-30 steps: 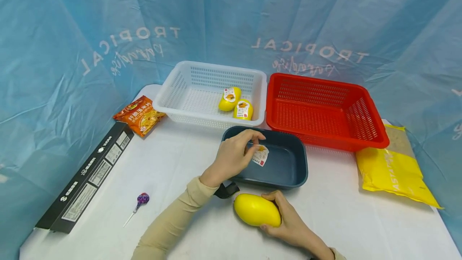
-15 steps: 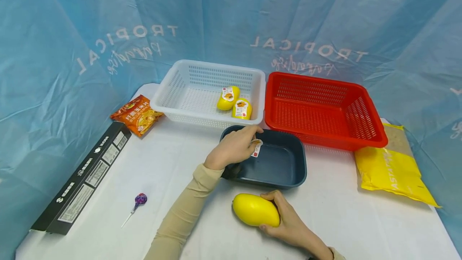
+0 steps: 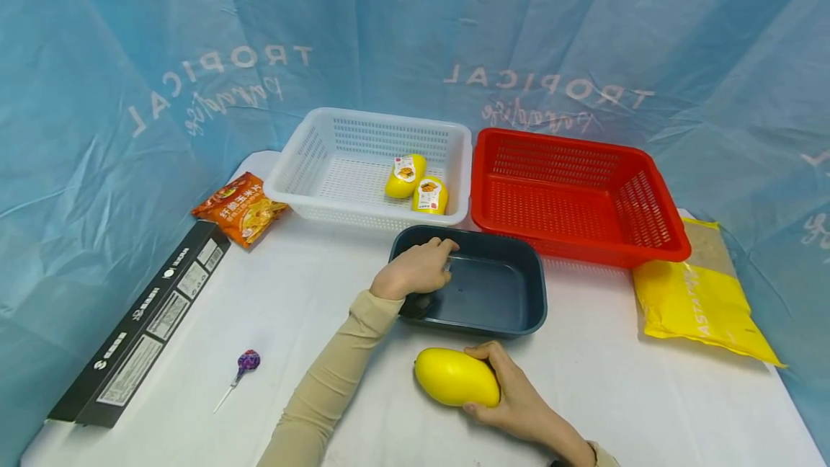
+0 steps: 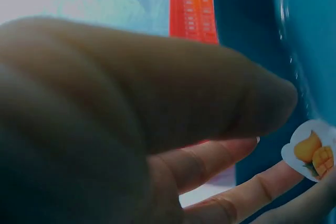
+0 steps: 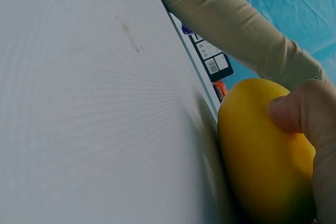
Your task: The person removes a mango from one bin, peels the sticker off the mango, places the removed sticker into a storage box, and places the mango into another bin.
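My right hand [image 3: 512, 398] grips a smooth yellow mango [image 3: 454, 377] low over the white table; its thumb lies across the fruit in the right wrist view. My left hand [image 3: 418, 269] reaches down into the left part of a dark blue rectangular tray [image 3: 496, 326]. In the left wrist view the thumb [image 4: 247, 103] stands apart from the other fingers, which are fairly straight. A white sticker [image 4: 315, 153] with a mango picture lies at their tips, overlapped by one finger. From the head view, the hand mostly hides this sticker.
Behind the tray stand a white basket [image 3: 295, 197] with two stickered mangoes [image 3: 405, 177] and a red basket [image 3: 577, 247]. A yellow bag [image 3: 703, 301] lies right. At left are an orange snack packet [image 3: 236, 211], a long black box [image 3: 139, 326] and a lollipop [image 3: 246, 362].
My left hand has lowered into the tray with the sticker, and its fingertips have turned downward. The thumb and forefinger no longer visibly pinch it. My right hand keeps its hold on the mango.
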Tool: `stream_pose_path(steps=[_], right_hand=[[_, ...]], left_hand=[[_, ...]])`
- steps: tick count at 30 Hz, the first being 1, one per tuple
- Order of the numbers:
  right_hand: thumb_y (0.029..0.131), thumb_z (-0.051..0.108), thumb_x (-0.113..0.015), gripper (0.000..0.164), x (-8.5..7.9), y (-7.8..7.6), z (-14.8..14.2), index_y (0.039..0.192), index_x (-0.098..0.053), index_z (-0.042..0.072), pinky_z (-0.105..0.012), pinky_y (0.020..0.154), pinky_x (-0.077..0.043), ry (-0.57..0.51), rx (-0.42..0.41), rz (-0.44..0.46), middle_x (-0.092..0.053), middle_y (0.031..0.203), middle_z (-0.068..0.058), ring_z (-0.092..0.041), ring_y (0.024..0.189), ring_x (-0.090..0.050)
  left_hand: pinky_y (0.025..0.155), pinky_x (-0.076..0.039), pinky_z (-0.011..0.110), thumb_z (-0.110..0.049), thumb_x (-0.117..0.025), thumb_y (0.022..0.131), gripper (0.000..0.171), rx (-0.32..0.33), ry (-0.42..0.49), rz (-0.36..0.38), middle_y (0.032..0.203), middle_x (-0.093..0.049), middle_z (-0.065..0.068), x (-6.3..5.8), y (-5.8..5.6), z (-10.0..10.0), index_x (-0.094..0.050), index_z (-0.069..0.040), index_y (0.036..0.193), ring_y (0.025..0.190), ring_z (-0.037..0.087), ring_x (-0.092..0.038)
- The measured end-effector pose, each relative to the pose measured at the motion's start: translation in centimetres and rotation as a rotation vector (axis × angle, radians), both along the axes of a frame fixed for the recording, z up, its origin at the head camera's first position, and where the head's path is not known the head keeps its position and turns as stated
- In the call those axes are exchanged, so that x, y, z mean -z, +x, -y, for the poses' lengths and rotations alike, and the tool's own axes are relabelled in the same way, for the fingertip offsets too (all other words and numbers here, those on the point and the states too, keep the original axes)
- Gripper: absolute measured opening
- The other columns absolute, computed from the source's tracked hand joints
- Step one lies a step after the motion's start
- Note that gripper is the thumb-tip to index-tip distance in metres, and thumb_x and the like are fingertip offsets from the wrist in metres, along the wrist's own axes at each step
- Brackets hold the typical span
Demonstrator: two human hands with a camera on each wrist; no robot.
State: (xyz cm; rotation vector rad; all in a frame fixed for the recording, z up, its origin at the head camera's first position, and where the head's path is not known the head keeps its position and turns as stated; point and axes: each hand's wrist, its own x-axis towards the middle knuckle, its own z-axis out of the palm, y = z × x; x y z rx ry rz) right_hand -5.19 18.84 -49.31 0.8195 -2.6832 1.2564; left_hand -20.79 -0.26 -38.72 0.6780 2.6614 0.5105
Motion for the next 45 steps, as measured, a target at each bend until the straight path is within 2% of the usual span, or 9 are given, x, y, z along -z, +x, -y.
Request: stream_pose_path(steps=[11, 14, 17, 21, 26, 31, 37, 42, 45], right_hand=[[0.069, 0.025, -0.081, 0.062, -0.1, 0.0, 0.0, 0.122, -0.049, 0.022, -0.028, 0.096, -0.048, 0.020, 0.013, 0.011, -0.055, 0.124, 0.007, -0.011, 0.111, -0.056], [0.069, 0.025, -0.081, 0.062, 0.0, 0.0, -0.1, 0.122, -0.049, 0.022, -0.028, 0.096, -0.048, 0.021, 0.012, 0.000, -0.055, 0.123, 0.007, -0.011, 0.111, -0.056], [0.070, 0.026, -0.081, 0.062, 0.0, 0.0, 0.0, 0.122, -0.049, 0.022, -0.028, 0.096, -0.048, 0.016, 0.009, -0.006, -0.056, 0.123, 0.007, -0.012, 0.111, -0.056], [0.070, 0.027, -0.081, 0.062, 0.0, 0.0, 0.0, 0.123, -0.049, 0.023, -0.028, 0.096, -0.048, 0.014, 0.011, 0.005, -0.056, 0.123, 0.008, -0.012, 0.111, -0.056], [0.070, 0.026, -0.081, 0.061, -0.1, 0.0, 0.0, 0.122, -0.049, 0.023, -0.028, 0.097, -0.048, 0.017, 0.014, 0.006, -0.057, 0.123, 0.007, -0.013, 0.112, -0.057], [0.069, 0.025, -0.081, 0.061, 0.0, 0.0, 0.0, 0.121, -0.049, 0.021, -0.028, 0.097, -0.048, 0.022, 0.014, -0.007, -0.057, 0.123, 0.006, -0.014, 0.112, -0.057], [0.069, 0.025, -0.081, 0.061, -0.1, 0.0, -0.1, 0.121, -0.049, 0.021, -0.029, 0.097, -0.048, 0.026, 0.021, 0.014, -0.057, 0.123, 0.006, -0.014, 0.112, -0.057], [0.070, 0.025, -0.081, 0.061, -0.1, 0.0, -0.1, 0.122, -0.049, 0.022, -0.029, 0.097, -0.048, 0.021, 0.022, 0.032, -0.057, 0.123, 0.007, -0.013, 0.112, -0.057], [0.070, 0.024, -0.081, 0.062, -0.1, 0.0, 0.0, 0.122, -0.048, 0.022, -0.029, 0.097, -0.048, 0.016, 0.014, 0.033, -0.057, 0.124, 0.006, -0.013, 0.112, -0.057]], left_hand=[[0.097, -0.049, 0.037, -0.018, -0.061, 0.092, 0.060, 0.042, 0.028, 0.074, 0.138, -0.047, 0.009, 1.6, -0.7, -0.6, -0.038, -0.016, 0.148, 0.106, 0.023, -0.058], [0.080, -0.052, 0.031, -0.015, -0.064, 0.090, 0.072, 0.051, 0.067, 0.067, 0.141, -0.044, 0.007, 1.9, -0.9, -0.6, -0.029, -0.023, 0.152, 0.093, 0.021, -0.059], [0.059, -0.045, 0.023, -0.012, -0.065, 0.088, 0.081, 0.083, 0.114, 0.050, 0.147, -0.038, 0.004, 1.9, -1.0, -0.5, -0.022, -0.029, 0.154, 0.071, 0.019, -0.055], [0.050, -0.039, 0.018, -0.011, -0.064, 0.089, 0.078, 0.146, 0.167, 0.002, 0.150, -0.035, 0.003, 1.6, -0.8, -0.4, -0.025, -0.029, 0.154, 0.063, 0.017, -0.049], [0.067, -0.050, 0.022, -0.014, -0.063, 0.091, 0.067, 0.183, 0.262, -0.075, 0.149, -0.037, 0.002, 1.0, -0.6, -0.5, -0.033, -0.023, 0.151, 0.082, 0.019, -0.056], [0.092, -0.051, 0.031, -0.017, -0.063, 0.092, 0.066, 0.168, 0.376, -0.086, 0.158, -0.026, 0.004, 0.5, -0.3, -0.5, -0.032, -0.017, 0.151, 0.094, 0.024, -0.060], [0.097, -0.050, 0.036, -0.016, -0.063, 0.093, 0.069, 0.112, 0.476, -0.055, 0.160, -0.022, 0.006, 0.3, -0.3, -0.8, -0.027, -0.012, 0.152, 0.105, 0.028, -0.060], [0.115, -0.035, 0.044, -0.020, -0.062, 0.093, 0.073, 0.065, 0.511, -0.036, 0.162, -0.018, 0.008, 0.3, -0.5, -1.6, -0.022, -0.011, 0.153, 0.140, 0.030, -0.038], [0.116, -0.032, 0.045, -0.024, -0.062, 0.093, 0.076, 0.037, 0.505, -0.018, 0.163, -0.014, 0.008, 0.5, -0.7, -2.3, -0.019, -0.011, 0.155, 0.145, 0.028, -0.032]])
